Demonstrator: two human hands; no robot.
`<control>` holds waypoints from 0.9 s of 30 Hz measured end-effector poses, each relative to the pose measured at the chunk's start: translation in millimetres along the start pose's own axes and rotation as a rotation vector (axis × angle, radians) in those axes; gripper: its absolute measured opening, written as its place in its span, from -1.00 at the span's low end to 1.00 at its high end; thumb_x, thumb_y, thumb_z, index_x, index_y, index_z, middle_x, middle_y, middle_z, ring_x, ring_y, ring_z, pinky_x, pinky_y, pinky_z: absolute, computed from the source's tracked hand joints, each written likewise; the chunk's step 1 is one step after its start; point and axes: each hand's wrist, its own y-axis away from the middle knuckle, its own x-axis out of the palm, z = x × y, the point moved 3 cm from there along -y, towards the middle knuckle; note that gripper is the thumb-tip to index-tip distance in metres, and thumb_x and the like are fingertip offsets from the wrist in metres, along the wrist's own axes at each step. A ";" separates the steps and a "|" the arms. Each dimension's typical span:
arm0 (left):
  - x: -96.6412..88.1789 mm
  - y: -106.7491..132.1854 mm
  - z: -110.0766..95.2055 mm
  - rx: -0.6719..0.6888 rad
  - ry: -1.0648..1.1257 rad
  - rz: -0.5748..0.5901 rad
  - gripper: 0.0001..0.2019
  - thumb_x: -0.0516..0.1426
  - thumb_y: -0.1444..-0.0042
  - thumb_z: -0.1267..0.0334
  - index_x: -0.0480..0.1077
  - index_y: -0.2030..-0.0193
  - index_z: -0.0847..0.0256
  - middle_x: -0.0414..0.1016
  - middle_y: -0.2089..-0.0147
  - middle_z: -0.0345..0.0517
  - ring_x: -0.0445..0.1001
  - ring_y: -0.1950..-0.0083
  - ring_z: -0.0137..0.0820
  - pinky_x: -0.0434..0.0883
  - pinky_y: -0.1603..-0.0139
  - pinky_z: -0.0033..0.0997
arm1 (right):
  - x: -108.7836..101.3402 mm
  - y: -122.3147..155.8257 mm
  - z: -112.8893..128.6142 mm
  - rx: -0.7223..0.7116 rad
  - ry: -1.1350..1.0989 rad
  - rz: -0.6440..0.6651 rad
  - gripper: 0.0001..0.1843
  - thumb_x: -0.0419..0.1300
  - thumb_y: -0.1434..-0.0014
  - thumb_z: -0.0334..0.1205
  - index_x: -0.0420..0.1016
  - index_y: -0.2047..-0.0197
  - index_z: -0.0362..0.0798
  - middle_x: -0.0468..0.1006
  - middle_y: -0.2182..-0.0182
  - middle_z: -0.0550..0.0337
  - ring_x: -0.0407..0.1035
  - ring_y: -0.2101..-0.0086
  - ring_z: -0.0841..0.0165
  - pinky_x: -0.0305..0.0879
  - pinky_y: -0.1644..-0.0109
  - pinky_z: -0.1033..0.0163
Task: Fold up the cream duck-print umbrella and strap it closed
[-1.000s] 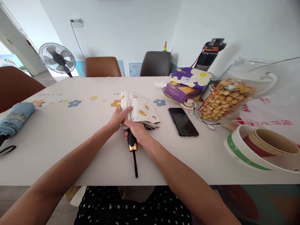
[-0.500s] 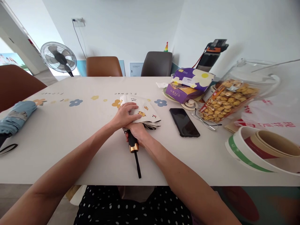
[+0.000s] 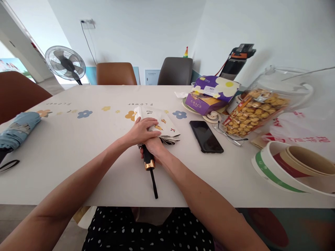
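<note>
A folded white umbrella (image 3: 169, 126) with small cartoon prints lies on the table in front of me, its black handle with a gold band (image 3: 149, 162) and black strap pointing at me. My right hand (image 3: 153, 146) is closed around the umbrella where the handle meets the cloth; its fingers are mostly hidden underneath. Across the top of the cloth lies my left hand (image 3: 143, 130), palm down, with its fingers stretched to the right and its thumb just above my right hand. Loose cloth edges stick out to the right of both hands.
Right of the umbrella lie a black phone (image 3: 206, 136) and glasses (image 3: 231, 137). Behind them stand purple boxes (image 3: 209, 96), a bottle (image 3: 234, 62), a snack jar (image 3: 258, 108) and paper bowls (image 3: 269, 170). A blue folded umbrella (image 3: 22, 129) is at the left.
The fingers of my left hand have straightened and slid slightly right over the cloth. My right hand and the umbrella have stayed in place.
</note>
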 end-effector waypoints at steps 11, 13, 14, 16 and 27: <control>4.5 0.0 3.5 -0.011 0.018 -0.194 -0.78 0.03 -0.05 0.19 0.48 0.47 0.11 0.50 0.08 -0.20 0.37 -0.03 -0.31 0.17 -0.15 -0.26 | 0.3 0.5 -0.1 0.073 0.010 -0.040 -0.93 0.05 0.02 -0.45 0.23 0.46 -0.11 0.24 0.79 0.30 0.16 0.80 0.43 0.20 0.78 0.30; 4.4 1.1 2.7 -0.022 0.003 -0.232 -0.77 0.01 -0.07 0.22 0.45 0.50 0.12 0.52 0.12 -0.22 0.40 0.03 -0.34 0.11 -0.21 -0.23 | 0.2 1.6 1.1 0.098 0.008 -0.049 -0.92 0.05 0.01 -0.45 0.22 0.47 -0.11 0.24 0.79 0.30 0.16 0.80 0.43 0.19 0.78 0.31; 4.3 1.7 2.0 -0.019 -0.009 -0.251 -0.76 0.01 -0.08 0.24 0.44 0.51 0.12 0.52 0.14 -0.23 0.41 0.06 -0.35 0.06 -0.24 -0.21 | 0.1 2.0 1.8 0.105 0.008 -0.052 -0.91 0.05 0.01 -0.45 0.21 0.48 -0.10 0.24 0.79 0.30 0.16 0.80 0.43 0.19 0.78 0.31; 3.7 3.5 0.5 0.000 -0.034 -0.308 -0.76 -0.01 -0.10 0.26 0.43 0.49 0.14 0.52 0.13 -0.21 0.42 0.07 -0.36 0.06 -0.24 -0.20 | -0.2 2.4 3.1 0.110 0.012 -0.053 -0.90 0.05 0.00 -0.43 0.20 0.47 -0.08 0.23 0.79 0.31 0.16 0.80 0.42 0.18 0.78 0.31; -3.2 7.3 -8.3 0.010 -0.048 -0.279 -0.83 0.11 -0.04 0.13 0.42 0.31 0.15 0.46 0.13 -0.12 0.35 0.05 -0.29 0.33 0.09 -0.33 | -0.5 3.2 5.3 0.048 0.040 -0.034 -0.93 0.05 -0.06 -0.36 0.22 0.45 -0.07 0.22 0.74 0.31 0.18 0.76 0.43 0.22 0.75 0.29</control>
